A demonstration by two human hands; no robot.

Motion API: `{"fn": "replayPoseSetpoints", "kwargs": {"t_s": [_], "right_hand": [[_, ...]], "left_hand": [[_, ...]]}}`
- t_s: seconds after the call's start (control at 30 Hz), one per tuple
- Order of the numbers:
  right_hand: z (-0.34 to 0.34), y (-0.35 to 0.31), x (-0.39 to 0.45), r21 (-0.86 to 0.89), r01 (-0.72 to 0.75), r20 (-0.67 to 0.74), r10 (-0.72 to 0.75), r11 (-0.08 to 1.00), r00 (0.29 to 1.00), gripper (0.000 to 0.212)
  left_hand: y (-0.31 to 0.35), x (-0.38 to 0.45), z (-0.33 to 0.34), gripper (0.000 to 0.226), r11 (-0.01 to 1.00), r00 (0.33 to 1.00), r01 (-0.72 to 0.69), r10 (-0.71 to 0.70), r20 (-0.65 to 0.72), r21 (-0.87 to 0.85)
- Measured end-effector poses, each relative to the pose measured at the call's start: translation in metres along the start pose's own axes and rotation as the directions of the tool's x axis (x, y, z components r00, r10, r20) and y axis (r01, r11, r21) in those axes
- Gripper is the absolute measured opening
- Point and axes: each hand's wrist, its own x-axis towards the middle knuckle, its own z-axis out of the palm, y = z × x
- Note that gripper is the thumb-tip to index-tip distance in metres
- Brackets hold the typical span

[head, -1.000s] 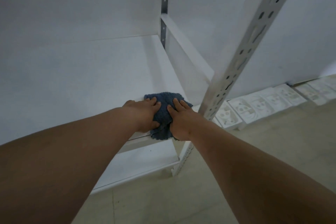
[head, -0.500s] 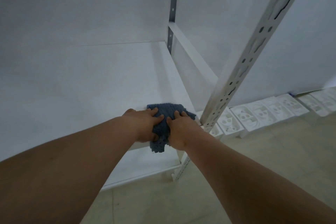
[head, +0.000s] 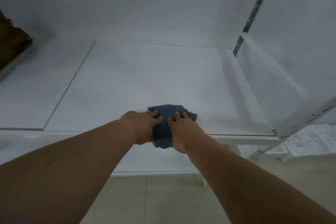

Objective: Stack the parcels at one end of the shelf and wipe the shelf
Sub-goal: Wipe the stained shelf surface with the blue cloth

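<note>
Shifted leftward along the shelf (head: 163,78) since the earlier frame: blue cloth (head: 164,125) and both hands now well apart from the slotted corner post (head: 305,118), formerly just beside them. Positioned near the front edge of the white shelf board, cloth bunched, with its lower fold hanging over the front rail. Surface texture: nubby, looped pile; colour: dull mid-blue; outline: ragged and uneven. Pressed from the left by the left hand (head: 140,125), fingers laid fairly straight and close together across the cloth top. Pressed from the right by the right hand (head: 183,129), fingers likewise extended and resting on the pile, thumb side touching the fabric. Whether any fingers curl under the fold cannot be told. Visible at far left on the same shelf level: corner of a brown parcel (head: 12,45), partly cut off by the frame edge. Visible in the shelf board left of the cloth: a thin seam line. Beneath: lower shelf and beige floor (head: 145,200).
</note>
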Motion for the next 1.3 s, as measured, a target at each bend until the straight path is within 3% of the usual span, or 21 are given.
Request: {"fn": "replayPoseSetpoints", "kwargs": {"t_s": [0.27, 0.47, 0.63, 0.8, 1.1, 1.3], "right_hand": [[-0.025, -0.124, 0.023, 0.065, 0.142, 0.086, -0.148, 0.988, 0.985, 0.080], [-0.024, -0.190, 0.046, 0.007, 0.206, 0.000, -0.207, 0.978, 0.978, 0.060], [-0.016, -0.189, 0.048, 0.005, 0.216, -0.085, -0.214, 0.976, 0.973, 0.055], [-0.021, -0.161, 0.040, -0.001, 0.206, -0.061, -0.206, 0.978, 0.977, 0.050], [-0.034, -0.153, 0.054, 0.015, 0.243, -0.004, -0.243, 0.970, 0.970, 0.060], [-0.036, -0.170, 0.080, 0.102, 0.230, -0.007, -0.230, 0.968, 0.973, 0.068]], "left_hand": [[-0.103, -0.058, 0.046, 0.068, 0.991, 0.991, 0.136, -0.135, 0.011, -0.005], [-0.155, -0.096, 0.062, 0.064, 0.974, 0.976, 0.216, -0.214, 0.039, -0.070], [-0.149, -0.093, 0.064, 0.044, 0.967, 0.969, 0.244, -0.239, -0.066, 0.071], [-0.134, -0.070, 0.052, 0.033, 0.973, 0.978, 0.200, -0.191, -0.087, 0.117], [-0.144, -0.068, 0.042, 0.050, 0.976, 0.976, 0.210, -0.213, -0.036, -0.065], [-0.169, -0.059, 0.044, 0.065, 0.957, 0.960, 0.278, -0.275, 0.052, -0.082]]}}
